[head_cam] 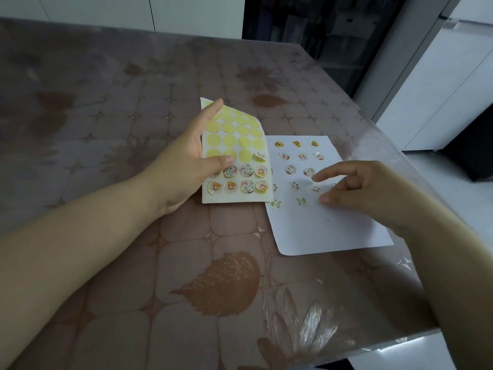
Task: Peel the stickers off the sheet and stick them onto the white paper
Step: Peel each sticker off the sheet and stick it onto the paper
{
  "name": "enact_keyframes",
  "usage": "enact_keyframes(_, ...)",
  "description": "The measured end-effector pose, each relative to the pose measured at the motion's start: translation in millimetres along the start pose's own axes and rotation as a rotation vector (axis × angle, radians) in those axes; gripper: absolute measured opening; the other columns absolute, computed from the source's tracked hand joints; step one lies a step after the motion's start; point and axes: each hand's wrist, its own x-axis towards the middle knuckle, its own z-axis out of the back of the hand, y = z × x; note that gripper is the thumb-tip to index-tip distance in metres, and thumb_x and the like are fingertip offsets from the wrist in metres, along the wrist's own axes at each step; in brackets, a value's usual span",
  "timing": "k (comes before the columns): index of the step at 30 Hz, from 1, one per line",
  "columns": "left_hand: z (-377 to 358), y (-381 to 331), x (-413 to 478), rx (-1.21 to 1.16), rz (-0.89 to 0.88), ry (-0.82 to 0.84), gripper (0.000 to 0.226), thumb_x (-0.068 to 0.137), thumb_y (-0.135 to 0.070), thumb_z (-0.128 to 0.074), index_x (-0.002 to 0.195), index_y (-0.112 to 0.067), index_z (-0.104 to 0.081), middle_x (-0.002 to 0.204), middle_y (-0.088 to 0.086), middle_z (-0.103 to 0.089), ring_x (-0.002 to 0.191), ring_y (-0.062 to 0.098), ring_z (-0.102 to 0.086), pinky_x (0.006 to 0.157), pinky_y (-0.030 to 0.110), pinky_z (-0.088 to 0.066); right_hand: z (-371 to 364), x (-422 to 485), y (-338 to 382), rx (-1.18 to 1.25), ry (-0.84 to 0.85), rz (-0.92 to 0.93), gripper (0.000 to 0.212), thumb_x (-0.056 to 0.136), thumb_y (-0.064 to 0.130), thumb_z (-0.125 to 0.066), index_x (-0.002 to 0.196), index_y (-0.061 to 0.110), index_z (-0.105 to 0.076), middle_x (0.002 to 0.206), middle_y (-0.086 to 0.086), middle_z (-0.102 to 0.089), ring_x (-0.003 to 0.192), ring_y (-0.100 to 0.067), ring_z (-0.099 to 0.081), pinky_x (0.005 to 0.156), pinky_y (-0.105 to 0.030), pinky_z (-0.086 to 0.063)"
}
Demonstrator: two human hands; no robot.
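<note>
**Head view.** Centre of frame: the left hand [186,166] grips the sticker sheet [234,134] by its left edge, with the thumb across the face and the fingers along the back. The sheet stands tilted off the bench [106,129]. Its upper rows are bare yellow circles and two full rows remain at the bottom. One half-lifted sticker [259,156] curls up near the right edge.

Right of centre: the white paper [320,228] lies flat, its left edge partly hidden behind the sheet, and carries rows of placed stickers [302,156]. The right hand [354,190] hovers over it empty, fingers loosely spread, index tip at a sticker; whether it touches cannot be told.

Judgement: a placement is being finished. Rub that sticker flat from its centre outward. Then take the curled one by its free edge and peel low and slowly while the left thumb pins the backing.
</note>
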Motion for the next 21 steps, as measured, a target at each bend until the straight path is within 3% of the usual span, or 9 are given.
enact_keyframes(6,-1,-1,-1,-0.004,-0.005,0.000,0.078,0.090,0.009,-0.052,0.146,-0.039,-0.026,0.114,-0.025,-0.060,0.109,0.005,-0.064,0.089,0.026,-0.054,2,4,3,-0.113,0.014,-0.084,0.033,0.069,0.024,-0.080,0.091,0.028,-0.056,0.065,0.000,-0.064,0.068,-0.020,-0.057,0.072,-0.035,-0.041)
enact_keyframes(10,-2,-2,-1,-0.005,-0.012,0.006,0.078,0.090,0.009,-0.052,0.146,-0.039,-0.026,0.116,-0.026,-0.057,0.106,0.001,-0.064,0.083,0.020,-0.054,10,12,7,-0.318,-0.011,-0.214,0.052,0.058,0.042,-0.084,0.094,0.025,-0.050,0.083,0.005,-0.051,0.074,-0.015,-0.052,0.061,-0.031,-0.039)
enact_keyframes(15,-1,-2,-2,-0.011,-0.014,0.008,0.077,0.091,0.010,-0.051,0.145,-0.040,-0.027,0.128,-0.020,-0.052,0.108,0.000,-0.062,0.081,0.018,-0.053,13,14,8,-0.325,0.065,-0.264,0.052,0.056,0.048,-0.080,0.091,0.022,-0.052,0.099,0.000,-0.054,0.093,-0.027,-0.057,0.079,-0.037,-0.049)
enact_keyframes(18,-1,-2,-2,-0.026,-0.015,0.011,0.077,0.091,0.009,-0.051,0.145,-0.040,-0.027,0.133,-0.016,-0.050,0.115,0.005,-0.060,0.091,0.025,-0.052,12,14,7,-0.309,0.057,-0.237,0.048,0.059,0.044,-0.080,0.089,0.016,-0.054,0.094,-0.001,-0.057,0.087,-0.025,-0.058,0.080,-0.038,-0.048)
enact_keyframes(21,-1,-2,-2,-0.032,-0.015,0.019,0.077,0.091,0.010,-0.051,0.145,-0.040,-0.027,0.129,-0.020,-0.052,0.113,0.003,-0.061,0.091,0.024,-0.053,13,15,5,-0.314,0.062,-0.230,0.044,0.062,0.041,-0.080,0.087,0.015,-0.056,0.084,0.003,-0.054,0.085,-0.024,-0.054,0.080,-0.036,-0.045)
